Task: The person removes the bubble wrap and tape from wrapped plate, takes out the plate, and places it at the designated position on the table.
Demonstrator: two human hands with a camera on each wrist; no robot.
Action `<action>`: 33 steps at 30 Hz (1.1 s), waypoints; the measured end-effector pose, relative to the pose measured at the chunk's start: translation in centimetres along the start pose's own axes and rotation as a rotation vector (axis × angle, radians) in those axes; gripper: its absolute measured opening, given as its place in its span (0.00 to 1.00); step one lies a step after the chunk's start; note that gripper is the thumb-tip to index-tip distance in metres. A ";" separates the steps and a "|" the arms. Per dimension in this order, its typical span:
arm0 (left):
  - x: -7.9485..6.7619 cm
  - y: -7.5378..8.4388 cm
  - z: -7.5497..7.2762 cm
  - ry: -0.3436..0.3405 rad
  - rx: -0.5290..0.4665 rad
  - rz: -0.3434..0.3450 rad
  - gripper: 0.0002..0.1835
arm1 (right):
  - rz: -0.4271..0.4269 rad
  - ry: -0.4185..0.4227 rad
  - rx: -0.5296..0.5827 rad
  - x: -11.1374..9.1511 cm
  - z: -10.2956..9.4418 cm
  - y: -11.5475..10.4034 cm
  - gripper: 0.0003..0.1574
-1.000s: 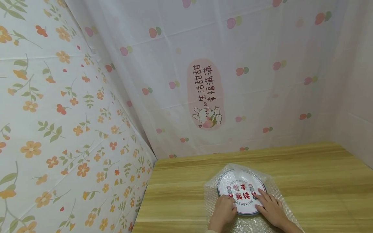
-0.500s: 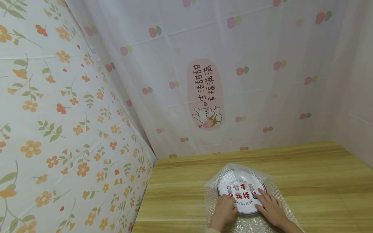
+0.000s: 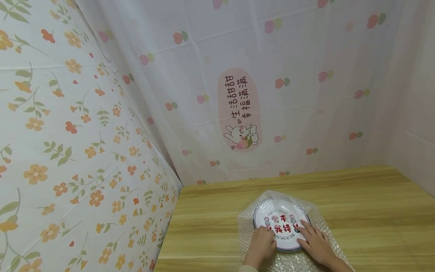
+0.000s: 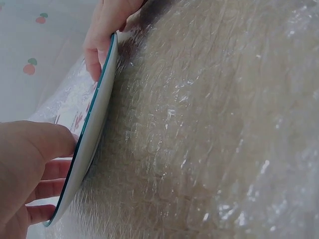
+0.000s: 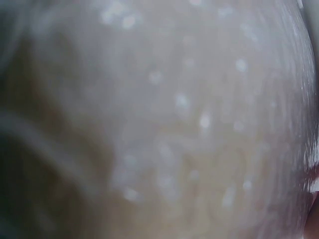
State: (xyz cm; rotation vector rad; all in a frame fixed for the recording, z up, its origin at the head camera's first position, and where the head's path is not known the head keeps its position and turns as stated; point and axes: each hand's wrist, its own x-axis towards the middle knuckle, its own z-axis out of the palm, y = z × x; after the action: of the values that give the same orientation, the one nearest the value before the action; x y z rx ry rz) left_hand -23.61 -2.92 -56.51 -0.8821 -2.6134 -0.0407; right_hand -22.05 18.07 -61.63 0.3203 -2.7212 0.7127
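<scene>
A white plate (image 3: 283,241) with a dark teal rim and red characters lies face up on clear bubble wrap (image 3: 246,234). My left hand (image 3: 261,243) grips its near left rim, fingers curled and thumb near the front edge. My right hand (image 3: 317,243) rests on its right side, fingers extended over the face. In the left wrist view, the plate (image 4: 89,134) is seen edge-on, with the left hand (image 4: 30,169) and right hand (image 4: 107,35) at its rim. Blurred bubble wrap (image 5: 164,109) fills most of the right wrist view.
The wood-grain table (image 3: 204,219) extends on both sides of the wrap. A floral cloth (image 3: 85,151) hangs along the left side. Behind the table hangs a pale curtain (image 3: 292,113) with a fruit print, and another pale sheet (image 3: 414,113) borders the right side.
</scene>
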 end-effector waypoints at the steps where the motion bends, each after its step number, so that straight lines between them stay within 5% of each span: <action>1: 0.1 0.0 0.0 -0.004 0.001 -0.003 0.06 | -0.003 0.004 -0.001 0.0 0.0 0.0 0.25; 33: 0.8 0.3 -0.5 -0.042 0.027 -0.048 0.17 | 0.015 0.002 0.017 -0.1 -0.2 -0.3 0.25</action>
State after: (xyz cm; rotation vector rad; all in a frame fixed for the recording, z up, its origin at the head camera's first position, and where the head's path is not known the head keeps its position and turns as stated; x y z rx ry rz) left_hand -23.86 -2.28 -55.77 -0.8194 -2.6676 -0.0002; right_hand -21.83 17.97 -61.40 0.3033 -2.7202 0.7402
